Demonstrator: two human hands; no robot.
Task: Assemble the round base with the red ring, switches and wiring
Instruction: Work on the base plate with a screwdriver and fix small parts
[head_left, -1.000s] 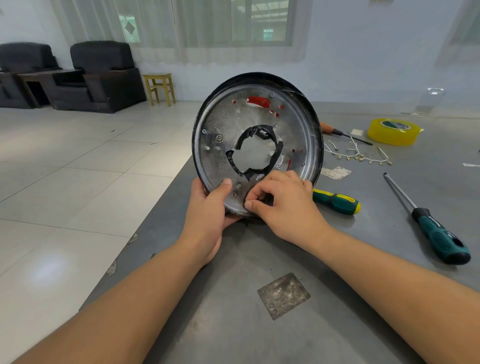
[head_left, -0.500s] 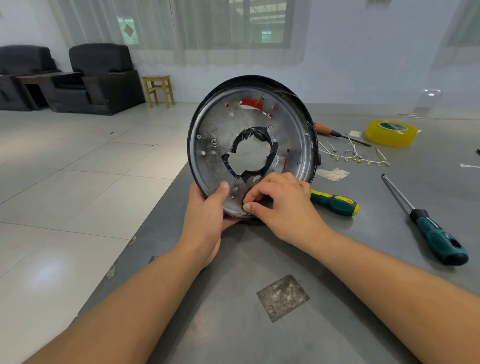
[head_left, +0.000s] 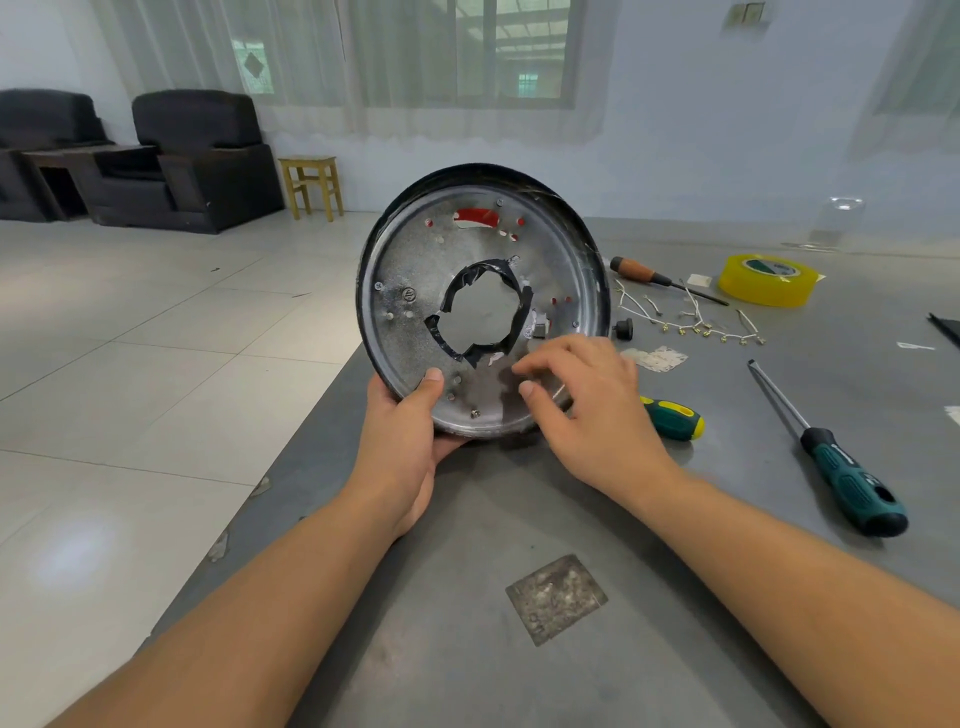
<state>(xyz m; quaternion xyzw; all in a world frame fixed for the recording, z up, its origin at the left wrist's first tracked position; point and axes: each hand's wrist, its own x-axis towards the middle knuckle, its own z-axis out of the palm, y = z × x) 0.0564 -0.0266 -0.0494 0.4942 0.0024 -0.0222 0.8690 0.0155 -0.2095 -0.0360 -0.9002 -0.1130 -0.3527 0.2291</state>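
Grey table (head_left: 675, 649); silvery, red-backed round base (head_left: 415, 270)

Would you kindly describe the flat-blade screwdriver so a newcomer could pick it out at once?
On the grey table, look right of the right hand. The flat-blade screwdriver lies alone, nearest the viewer. Unlike the yellow-tipped one and the wooden-handled one, its handle is teal and black, with its long bare shaft fully visible.

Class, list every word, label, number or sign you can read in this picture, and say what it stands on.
No text is legible.
Round base: a small circled stamp, too small to read.
Yellow tape roll: print on its inner core, blurred.
Green screwdriver: handle marking, unreadable.
Square patch on the table: faint marks, unreadable.
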